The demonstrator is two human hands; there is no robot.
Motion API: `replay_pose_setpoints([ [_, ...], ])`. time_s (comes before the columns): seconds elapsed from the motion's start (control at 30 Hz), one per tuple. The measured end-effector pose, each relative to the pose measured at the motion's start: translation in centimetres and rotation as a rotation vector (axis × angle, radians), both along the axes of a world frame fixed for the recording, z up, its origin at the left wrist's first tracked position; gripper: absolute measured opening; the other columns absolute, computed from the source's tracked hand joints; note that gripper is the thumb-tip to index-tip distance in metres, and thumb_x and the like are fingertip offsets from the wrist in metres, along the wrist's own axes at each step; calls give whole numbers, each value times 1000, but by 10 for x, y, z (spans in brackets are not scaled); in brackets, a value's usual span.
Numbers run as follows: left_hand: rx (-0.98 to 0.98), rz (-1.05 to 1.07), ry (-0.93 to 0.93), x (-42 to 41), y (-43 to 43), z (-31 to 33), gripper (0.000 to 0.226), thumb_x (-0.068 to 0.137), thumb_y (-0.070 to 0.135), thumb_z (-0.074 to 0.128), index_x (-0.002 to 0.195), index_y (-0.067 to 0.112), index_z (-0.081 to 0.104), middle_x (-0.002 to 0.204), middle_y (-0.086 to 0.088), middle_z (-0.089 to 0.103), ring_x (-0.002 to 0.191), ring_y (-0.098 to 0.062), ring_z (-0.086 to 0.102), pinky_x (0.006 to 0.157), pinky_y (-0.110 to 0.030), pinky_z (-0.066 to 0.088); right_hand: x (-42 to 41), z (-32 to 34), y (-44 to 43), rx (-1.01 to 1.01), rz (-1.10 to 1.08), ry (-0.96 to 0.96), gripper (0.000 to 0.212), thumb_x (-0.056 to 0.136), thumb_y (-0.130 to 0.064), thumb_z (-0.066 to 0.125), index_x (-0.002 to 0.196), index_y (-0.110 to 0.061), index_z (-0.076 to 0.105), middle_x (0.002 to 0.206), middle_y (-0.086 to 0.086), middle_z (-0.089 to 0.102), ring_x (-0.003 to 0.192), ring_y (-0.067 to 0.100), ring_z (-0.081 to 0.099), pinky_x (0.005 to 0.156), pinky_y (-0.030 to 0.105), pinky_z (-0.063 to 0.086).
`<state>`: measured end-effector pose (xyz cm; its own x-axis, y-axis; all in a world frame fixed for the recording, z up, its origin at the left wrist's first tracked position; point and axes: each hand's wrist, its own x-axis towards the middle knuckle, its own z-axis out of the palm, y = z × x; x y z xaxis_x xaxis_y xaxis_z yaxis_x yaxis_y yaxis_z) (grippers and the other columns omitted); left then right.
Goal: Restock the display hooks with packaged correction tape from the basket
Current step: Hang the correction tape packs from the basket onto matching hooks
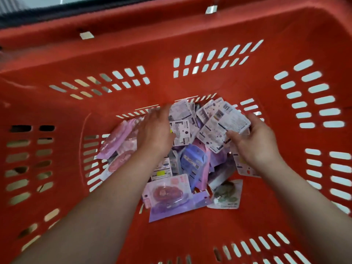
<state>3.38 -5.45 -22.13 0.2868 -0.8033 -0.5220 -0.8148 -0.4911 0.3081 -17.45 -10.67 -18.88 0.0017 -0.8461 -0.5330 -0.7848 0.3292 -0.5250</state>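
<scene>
Both my hands reach down into a deep red plastic basket [190, 80]. A loose heap of correction tape packs [192, 161], pink, purple and blue, covers its floor. My right hand [253, 143] grips a fanned bunch of packs [222, 121], white printed backs up, with thumb on top and fingers behind. My left hand [156, 130] lies palm down on the heap with fingers stretched out, touching pink packs [118, 141] and a white-backed pack [180, 134]. What lies under its palm is hidden.
The basket's slotted red walls [316, 103] rise on all sides round the hands. A pack with a green item [226, 193] lies at the heap's near right edge. A pale floor strip [28, 4] shows beyond the far rim.
</scene>
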Motion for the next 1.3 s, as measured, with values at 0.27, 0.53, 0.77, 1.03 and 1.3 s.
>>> replay_pose_setpoints([
  [0.27,96,4,269,-7,-26,-5,75,68,29,89,130,29,48,118,1,67,96,-24,66,81,-38,55,17,-12,0,162,-176,-231,41,93,-9,65,133,-14,55,120,-3,68,100,12,67,79,22,57],
  [0.53,19,-205,303,-2,-13,12,61,80,19,80,136,28,55,130,-2,64,115,-22,61,90,-28,44,37,-9,5,383,-262,-556,30,84,0,73,113,-5,66,99,8,75,77,11,75,56,17,55],
  [0.77,-278,398,458,23,4,99,48,82,13,78,103,49,54,88,27,66,75,9,63,71,-14,54,10,47,-19,278,-307,-455,28,82,-8,78,108,-13,67,96,6,77,82,21,76,73,42,62],
  [1.03,-42,573,919,35,37,223,51,79,3,74,106,40,51,105,-3,75,87,-28,75,75,-57,59,26,164,-15,432,-108,-602,69,75,3,78,125,-38,54,105,11,73,87,29,74,70,48,62],
  [1.3,11,790,1011,13,29,318,80,79,4,79,136,47,41,107,-1,75,91,-26,74,79,-55,59,48,274,4,555,-21,-764,63,81,-40,72,132,-58,41,117,4,72,96,33,73,82,54,59],
])
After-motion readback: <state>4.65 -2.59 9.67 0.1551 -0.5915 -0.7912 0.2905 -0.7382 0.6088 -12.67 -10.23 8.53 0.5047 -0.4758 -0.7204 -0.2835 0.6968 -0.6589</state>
